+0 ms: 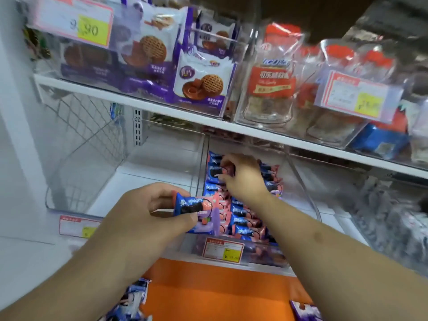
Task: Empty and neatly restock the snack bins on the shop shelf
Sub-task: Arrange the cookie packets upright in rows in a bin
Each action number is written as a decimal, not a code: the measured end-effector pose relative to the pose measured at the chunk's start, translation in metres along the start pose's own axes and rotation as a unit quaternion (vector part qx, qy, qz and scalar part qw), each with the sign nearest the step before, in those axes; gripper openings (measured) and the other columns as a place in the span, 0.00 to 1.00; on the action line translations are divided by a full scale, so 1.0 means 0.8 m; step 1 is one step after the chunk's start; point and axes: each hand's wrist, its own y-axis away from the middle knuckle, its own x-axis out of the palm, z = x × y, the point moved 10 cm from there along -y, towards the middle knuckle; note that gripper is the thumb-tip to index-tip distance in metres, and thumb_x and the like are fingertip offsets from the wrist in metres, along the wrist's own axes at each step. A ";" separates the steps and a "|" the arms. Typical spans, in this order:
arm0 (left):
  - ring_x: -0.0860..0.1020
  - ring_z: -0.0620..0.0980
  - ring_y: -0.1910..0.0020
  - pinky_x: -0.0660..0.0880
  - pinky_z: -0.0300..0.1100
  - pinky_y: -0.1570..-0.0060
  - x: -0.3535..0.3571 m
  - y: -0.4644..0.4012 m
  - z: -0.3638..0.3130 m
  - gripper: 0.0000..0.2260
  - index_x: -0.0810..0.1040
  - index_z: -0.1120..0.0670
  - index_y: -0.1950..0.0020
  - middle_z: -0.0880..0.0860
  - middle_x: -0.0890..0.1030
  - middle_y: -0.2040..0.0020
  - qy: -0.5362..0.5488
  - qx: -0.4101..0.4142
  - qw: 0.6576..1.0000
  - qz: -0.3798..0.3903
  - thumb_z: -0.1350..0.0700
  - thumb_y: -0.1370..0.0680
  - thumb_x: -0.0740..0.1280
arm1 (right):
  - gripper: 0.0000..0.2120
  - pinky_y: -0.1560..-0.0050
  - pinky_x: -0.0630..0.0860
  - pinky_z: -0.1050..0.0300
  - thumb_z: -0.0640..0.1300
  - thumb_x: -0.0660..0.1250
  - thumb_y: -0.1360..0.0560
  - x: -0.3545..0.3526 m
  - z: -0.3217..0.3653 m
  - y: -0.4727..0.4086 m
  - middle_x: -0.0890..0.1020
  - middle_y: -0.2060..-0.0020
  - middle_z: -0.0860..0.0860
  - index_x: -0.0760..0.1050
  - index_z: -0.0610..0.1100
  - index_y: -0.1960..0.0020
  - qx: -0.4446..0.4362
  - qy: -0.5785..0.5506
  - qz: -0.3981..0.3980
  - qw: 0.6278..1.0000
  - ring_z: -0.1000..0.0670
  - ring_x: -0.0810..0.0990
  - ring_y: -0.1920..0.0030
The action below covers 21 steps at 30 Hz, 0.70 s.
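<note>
A clear plastic bin [301, 181] on the lower shelf holds rows of several small blue-and-pink cookie packets [245, 218]. My right hand [243, 177] reaches into the back of this bin and pinches one packet [225, 170] there. My left hand [150, 214] grips a small stack of the same packets [196, 212] just left of the bin's front. To the left stands a clear bin [76, 172] with a wire grid visible behind it and no packets seen inside.
The upper shelf [162, 107] carries clear bins of purple cookie packs [199, 82] and red-labelled snack bags [273, 82], with price tags clipped on. A price tag [223, 250] hangs on the blue packets' bin. Loose packets [136, 300] lie on an orange surface [215, 290] below.
</note>
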 end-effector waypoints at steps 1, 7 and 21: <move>0.83 0.33 0.55 0.74 0.38 0.54 0.000 -0.002 0.002 0.12 0.85 0.44 0.49 0.37 0.86 0.54 -0.003 0.001 1.000 -0.001 0.55 0.29 0.80 | 0.12 0.46 0.77 0.50 0.46 0.80 0.30 0.004 -0.005 -0.002 0.81 0.53 0.52 0.81 0.49 0.50 -0.007 0.036 -0.018 0.999 0.43 0.78 0.48; 0.83 0.34 0.53 0.74 0.38 0.53 0.003 -0.006 0.004 0.12 0.85 0.43 0.48 0.37 0.86 0.53 0.015 -0.001 1.000 -0.002 0.54 0.29 0.80 | 0.16 0.32 0.65 0.47 0.50 0.76 0.27 0.014 -0.012 0.003 0.76 0.34 0.50 0.82 0.52 0.40 0.007 0.097 -0.025 0.995 0.38 0.69 0.33; 0.86 0.47 0.49 0.80 0.56 0.40 0.021 0.018 -0.028 0.15 0.85 0.41 0.47 0.42 0.87 0.48 0.044 0.025 0.999 0.008 0.57 0.28 0.80 | 0.13 0.46 0.79 0.53 0.37 0.71 0.20 -0.133 0.095 0.162 0.82 0.43 0.54 0.83 0.52 0.40 0.004 -0.346 0.020 0.938 0.50 0.82 0.47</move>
